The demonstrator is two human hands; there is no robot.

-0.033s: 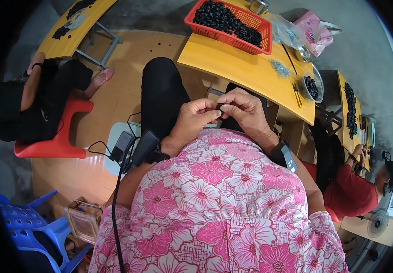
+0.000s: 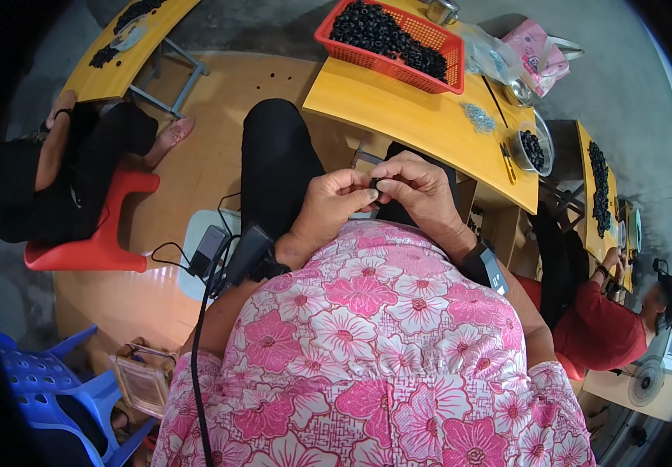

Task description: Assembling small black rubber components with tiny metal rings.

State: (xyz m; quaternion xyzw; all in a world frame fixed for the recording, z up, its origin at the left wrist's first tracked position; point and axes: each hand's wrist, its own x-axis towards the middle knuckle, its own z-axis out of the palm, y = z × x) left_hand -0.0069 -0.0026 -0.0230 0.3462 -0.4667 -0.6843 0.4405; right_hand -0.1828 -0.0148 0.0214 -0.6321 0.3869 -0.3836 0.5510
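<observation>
In a narrow pinch, the bare left hand (image 2: 327, 205) and bare right hand (image 2: 423, 191) hold a small black piece (image 2: 374, 184) between them, nearer than the yellow rectangular table (image 2: 406, 113). On it, a red perforated plastic basket (image 2: 390, 72) sits far; a round metal bowl (image 2: 517, 149) stands right.

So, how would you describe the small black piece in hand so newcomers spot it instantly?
Start at the yellow table bearing the red basket, then drop below its near edge to above the pink floral top. There the left hand and right hand pinch the small black piece between them. Unlike the black pieces heaped in that basket, it is a single one, held.
</observation>
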